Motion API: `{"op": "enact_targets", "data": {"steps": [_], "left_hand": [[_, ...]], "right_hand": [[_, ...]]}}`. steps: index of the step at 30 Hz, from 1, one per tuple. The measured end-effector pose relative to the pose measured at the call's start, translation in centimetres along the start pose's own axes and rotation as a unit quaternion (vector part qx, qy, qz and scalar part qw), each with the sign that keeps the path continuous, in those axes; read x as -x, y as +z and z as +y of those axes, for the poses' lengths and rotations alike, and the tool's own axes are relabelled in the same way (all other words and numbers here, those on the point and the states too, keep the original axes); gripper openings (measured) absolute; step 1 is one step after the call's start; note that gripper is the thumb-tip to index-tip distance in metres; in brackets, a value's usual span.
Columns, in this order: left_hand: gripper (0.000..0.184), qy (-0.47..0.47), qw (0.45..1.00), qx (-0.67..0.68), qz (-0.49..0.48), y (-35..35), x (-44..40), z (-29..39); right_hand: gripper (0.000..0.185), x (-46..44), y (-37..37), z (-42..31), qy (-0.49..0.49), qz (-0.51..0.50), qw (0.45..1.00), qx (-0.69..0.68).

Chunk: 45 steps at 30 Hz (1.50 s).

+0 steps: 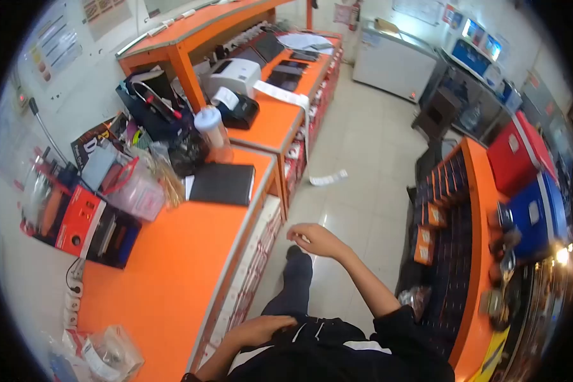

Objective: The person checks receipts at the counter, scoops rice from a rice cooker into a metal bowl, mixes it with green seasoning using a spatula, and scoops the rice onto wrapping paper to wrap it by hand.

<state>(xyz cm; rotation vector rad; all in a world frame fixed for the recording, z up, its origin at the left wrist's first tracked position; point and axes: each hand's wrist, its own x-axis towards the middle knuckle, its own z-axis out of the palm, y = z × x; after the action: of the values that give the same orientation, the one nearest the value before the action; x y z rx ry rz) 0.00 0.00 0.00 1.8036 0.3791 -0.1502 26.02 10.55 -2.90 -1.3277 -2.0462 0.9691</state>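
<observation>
My right hand (313, 240) hangs in front of my body above the tiled floor, its fingers curled and pressed together; whether anything is in them is too small to tell. Low in the view, my left hand (265, 330) rests against my dark clothing at the waist, its fingertips hidden. To its left stands the orange counter (165, 267). On that counter lie a black folder (223, 184), a pink-lidded plastic container (135, 191) and a red and black machine (83, 223). A cup with a pale lid (212, 130) stands behind the folder.
Further along are a white printer (235, 76) and a long paper strip (280, 94) hanging down to the floor (363, 146). A chest freezer (395, 63) stands at the back. On the right, an orange shelf unit (481, 210) bears a red cooler (516, 153) and a blue cooler (538, 216).
</observation>
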Motion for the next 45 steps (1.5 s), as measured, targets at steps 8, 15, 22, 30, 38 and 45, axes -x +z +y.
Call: {"op": "enact_targets", "data": {"steps": [8,15,22,30,38,45], "left_hand": [[0.04,0.07,0.981,-0.044,0.177,-22.2,-13.1,4.0],[0.02,-0.07,0.887,-0.016,0.457,-33.8,-22.4,1.5],[0.029,-0.211,0.618,0.172,0.737,-44.4,-30.9,-7.6],[0.074,-0.41,0.492,-0.182,0.746,-55.0,-35.4,-9.4],[0.025,-0.295,0.543,-0.224,0.754,-56.4,-35.9,-7.5],[0.023,-0.312,0.457,-0.24,0.798,-55.0,-39.5,-4.8]], "right_hand": [[0.021,-31.3,-13.2,8.1,-0.046,0.075,0.996,0.015],[0.051,-52.7,-15.5,13.8,-0.091,0.146,0.983,0.064],[0.048,-57.2,-20.7,16.0,-0.147,-0.392,0.908,-0.007],[0.032,-53.9,-30.1,22.0,-0.384,-0.439,0.809,-0.073],[0.022,-56.5,-30.7,23.6,-0.464,-0.105,0.864,-0.165],[0.018,-61.7,-41.0,31.7,-0.143,0.113,0.964,-0.194]]}}
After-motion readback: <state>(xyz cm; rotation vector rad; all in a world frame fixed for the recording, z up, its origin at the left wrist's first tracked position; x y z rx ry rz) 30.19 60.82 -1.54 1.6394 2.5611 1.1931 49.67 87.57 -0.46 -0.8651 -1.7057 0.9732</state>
